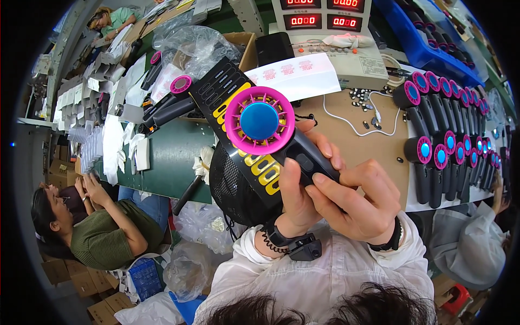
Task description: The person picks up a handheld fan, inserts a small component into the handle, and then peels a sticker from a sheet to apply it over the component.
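Observation:
A handheld fan (306,157) with a dark grey handle, a pink slotted ring and a shiny blue centre is held up in front of me. My left hand (299,208) is closed round its handle, the thumb on the near side and other fingers showing beyond it. My right hand (363,200) grips the handle's lower end, with thumb and fingertips pressed there. Behind the fan's head lies a black sheet of stickers (219,81) with yellow parts, partly covered by the fan. Below that sheet is a black mesh bag (230,184).
Rows of similar fans (433,168) stand at the right. At the back are a meter box (346,59) with red displays, a white printed sheet (303,76) and a blue bin (406,49). A white cable (355,130) curves over the brown board. A co-worker (103,233) sits at left.

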The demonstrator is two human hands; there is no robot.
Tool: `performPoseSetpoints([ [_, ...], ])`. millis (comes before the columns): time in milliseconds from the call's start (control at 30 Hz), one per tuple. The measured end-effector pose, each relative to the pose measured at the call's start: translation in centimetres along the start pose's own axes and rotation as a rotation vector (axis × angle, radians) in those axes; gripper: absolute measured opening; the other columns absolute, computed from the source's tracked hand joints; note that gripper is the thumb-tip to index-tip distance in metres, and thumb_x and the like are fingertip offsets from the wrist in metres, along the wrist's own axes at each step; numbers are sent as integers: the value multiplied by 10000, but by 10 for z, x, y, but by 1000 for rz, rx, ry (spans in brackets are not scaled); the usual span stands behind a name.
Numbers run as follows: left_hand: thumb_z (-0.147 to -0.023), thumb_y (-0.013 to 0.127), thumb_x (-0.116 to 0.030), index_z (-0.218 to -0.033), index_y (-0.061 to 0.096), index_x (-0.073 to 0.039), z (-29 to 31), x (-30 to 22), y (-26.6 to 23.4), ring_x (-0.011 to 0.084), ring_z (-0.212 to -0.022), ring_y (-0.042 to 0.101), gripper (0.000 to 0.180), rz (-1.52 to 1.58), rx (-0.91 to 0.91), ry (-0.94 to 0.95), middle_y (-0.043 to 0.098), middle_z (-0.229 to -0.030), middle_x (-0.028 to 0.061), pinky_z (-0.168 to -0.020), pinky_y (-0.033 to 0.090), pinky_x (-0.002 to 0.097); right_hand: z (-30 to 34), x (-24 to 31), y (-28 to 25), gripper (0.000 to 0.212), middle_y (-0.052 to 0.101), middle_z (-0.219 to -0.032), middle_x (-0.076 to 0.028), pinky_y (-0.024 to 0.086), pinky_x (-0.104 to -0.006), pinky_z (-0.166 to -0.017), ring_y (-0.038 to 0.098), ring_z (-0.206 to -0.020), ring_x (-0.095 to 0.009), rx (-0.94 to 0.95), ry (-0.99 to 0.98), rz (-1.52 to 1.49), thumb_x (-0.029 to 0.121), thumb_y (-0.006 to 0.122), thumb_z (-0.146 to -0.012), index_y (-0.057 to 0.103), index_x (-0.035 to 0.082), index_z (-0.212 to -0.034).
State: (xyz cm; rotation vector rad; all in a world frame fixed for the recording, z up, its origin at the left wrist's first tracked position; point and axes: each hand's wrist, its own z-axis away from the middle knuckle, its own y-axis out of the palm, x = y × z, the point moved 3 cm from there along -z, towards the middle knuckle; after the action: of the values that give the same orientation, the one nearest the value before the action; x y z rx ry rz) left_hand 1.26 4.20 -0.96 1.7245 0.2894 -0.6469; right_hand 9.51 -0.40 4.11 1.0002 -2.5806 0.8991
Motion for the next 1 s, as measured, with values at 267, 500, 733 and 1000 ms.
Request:
performPoseSetpoints([
  [267, -850, 536, -356, -1277, 332, -42, 1, 2, -3, 182, -801, 511, 568, 36, -32, -17, 472, -907, 87, -686, 471, 311, 1, 0, 2, 265, 539, -690, -5, 382, -250, -441, 492, -534, -143, -12, -8, 6, 78, 813, -564, 713, 85, -809],
  [500, -851, 520, -348, -1275, 334, -33, 1, 1, -3, 182, -805, 511, 560, 52, -49, -17, 473, -913, 89, -694, 468, 314, 0, 1, 3, 260, 541, -679, -6, 386, -254, -443, 493, -535, -144, -10, -6, -1, 79, 812, -567, 711, 81, -806],
  [733, -852, 509, -353, -1284, 323, -18, -1, -3, -1, 183, -821, 506, 577, 156, 26, -18, 474, -923, 92, -722, 461, 311, -1, 1, 5, 263, 537, -673, -3, 391, -254, -449, 493, -535, -148, -19, -5, 1, 75, 810, -567, 713, 83, -811],
  [1000, -849, 504, -300, -1289, 319, -19, 0, -2, -5, 185, -822, 504, 554, 16, 6, -6, 471, -931, 98, -727, 462, 312, -2, 1, 6, 272, 538, -674, -7, 403, -258, -460, 497, -540, -152, -14, 20, 8, 80, 811, -569, 716, 84, -823],
])
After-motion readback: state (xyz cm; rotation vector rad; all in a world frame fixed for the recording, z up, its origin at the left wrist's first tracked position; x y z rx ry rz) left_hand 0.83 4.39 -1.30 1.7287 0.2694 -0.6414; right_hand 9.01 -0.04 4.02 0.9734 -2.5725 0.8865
